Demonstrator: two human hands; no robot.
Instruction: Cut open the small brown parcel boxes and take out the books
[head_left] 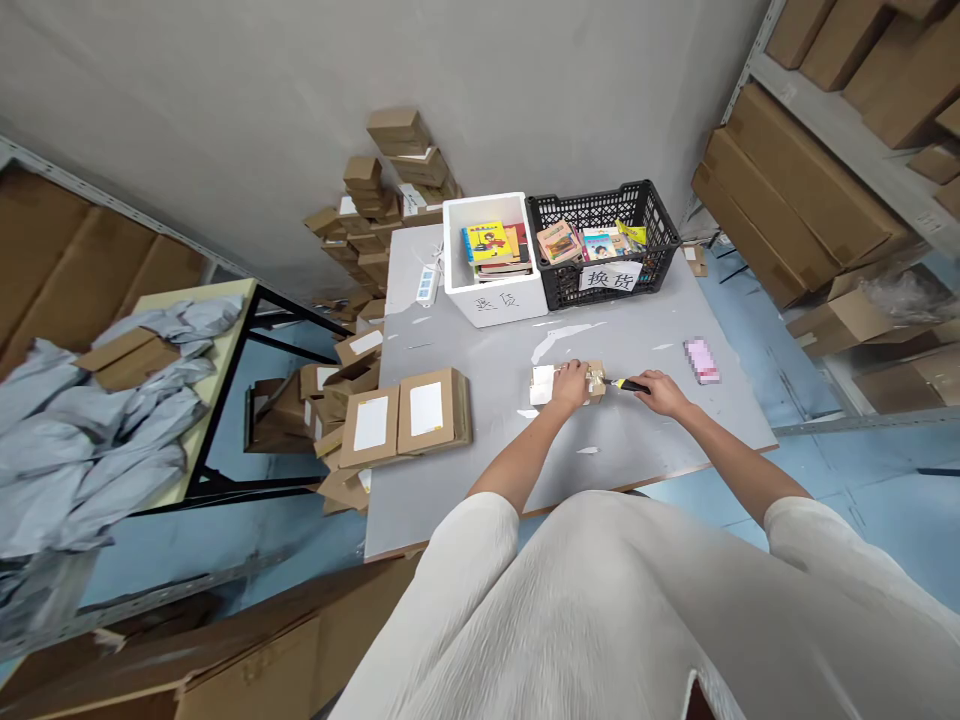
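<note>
A small cardboard box (596, 372) with a white label lies on the grey table, near its front middle. My left hand (571, 384) rests on top of it, fingers curled over the box and holding it down. In my right hand (661, 391) is a utility knife (634, 385) with a black and yellow handle. The knife points left, its tip at the right end of the box. Whether the blade is in the cardboard I cannot tell.
At the table's back stand a white foam box (499, 308) and a black plastic crate (555, 293), both holding books. Labelled cardboard boxes (435, 410) lie at the left. A pixelated pink object (702, 360) lies right, a power strip (428, 285) back left. Shelves with cartons flank the table.
</note>
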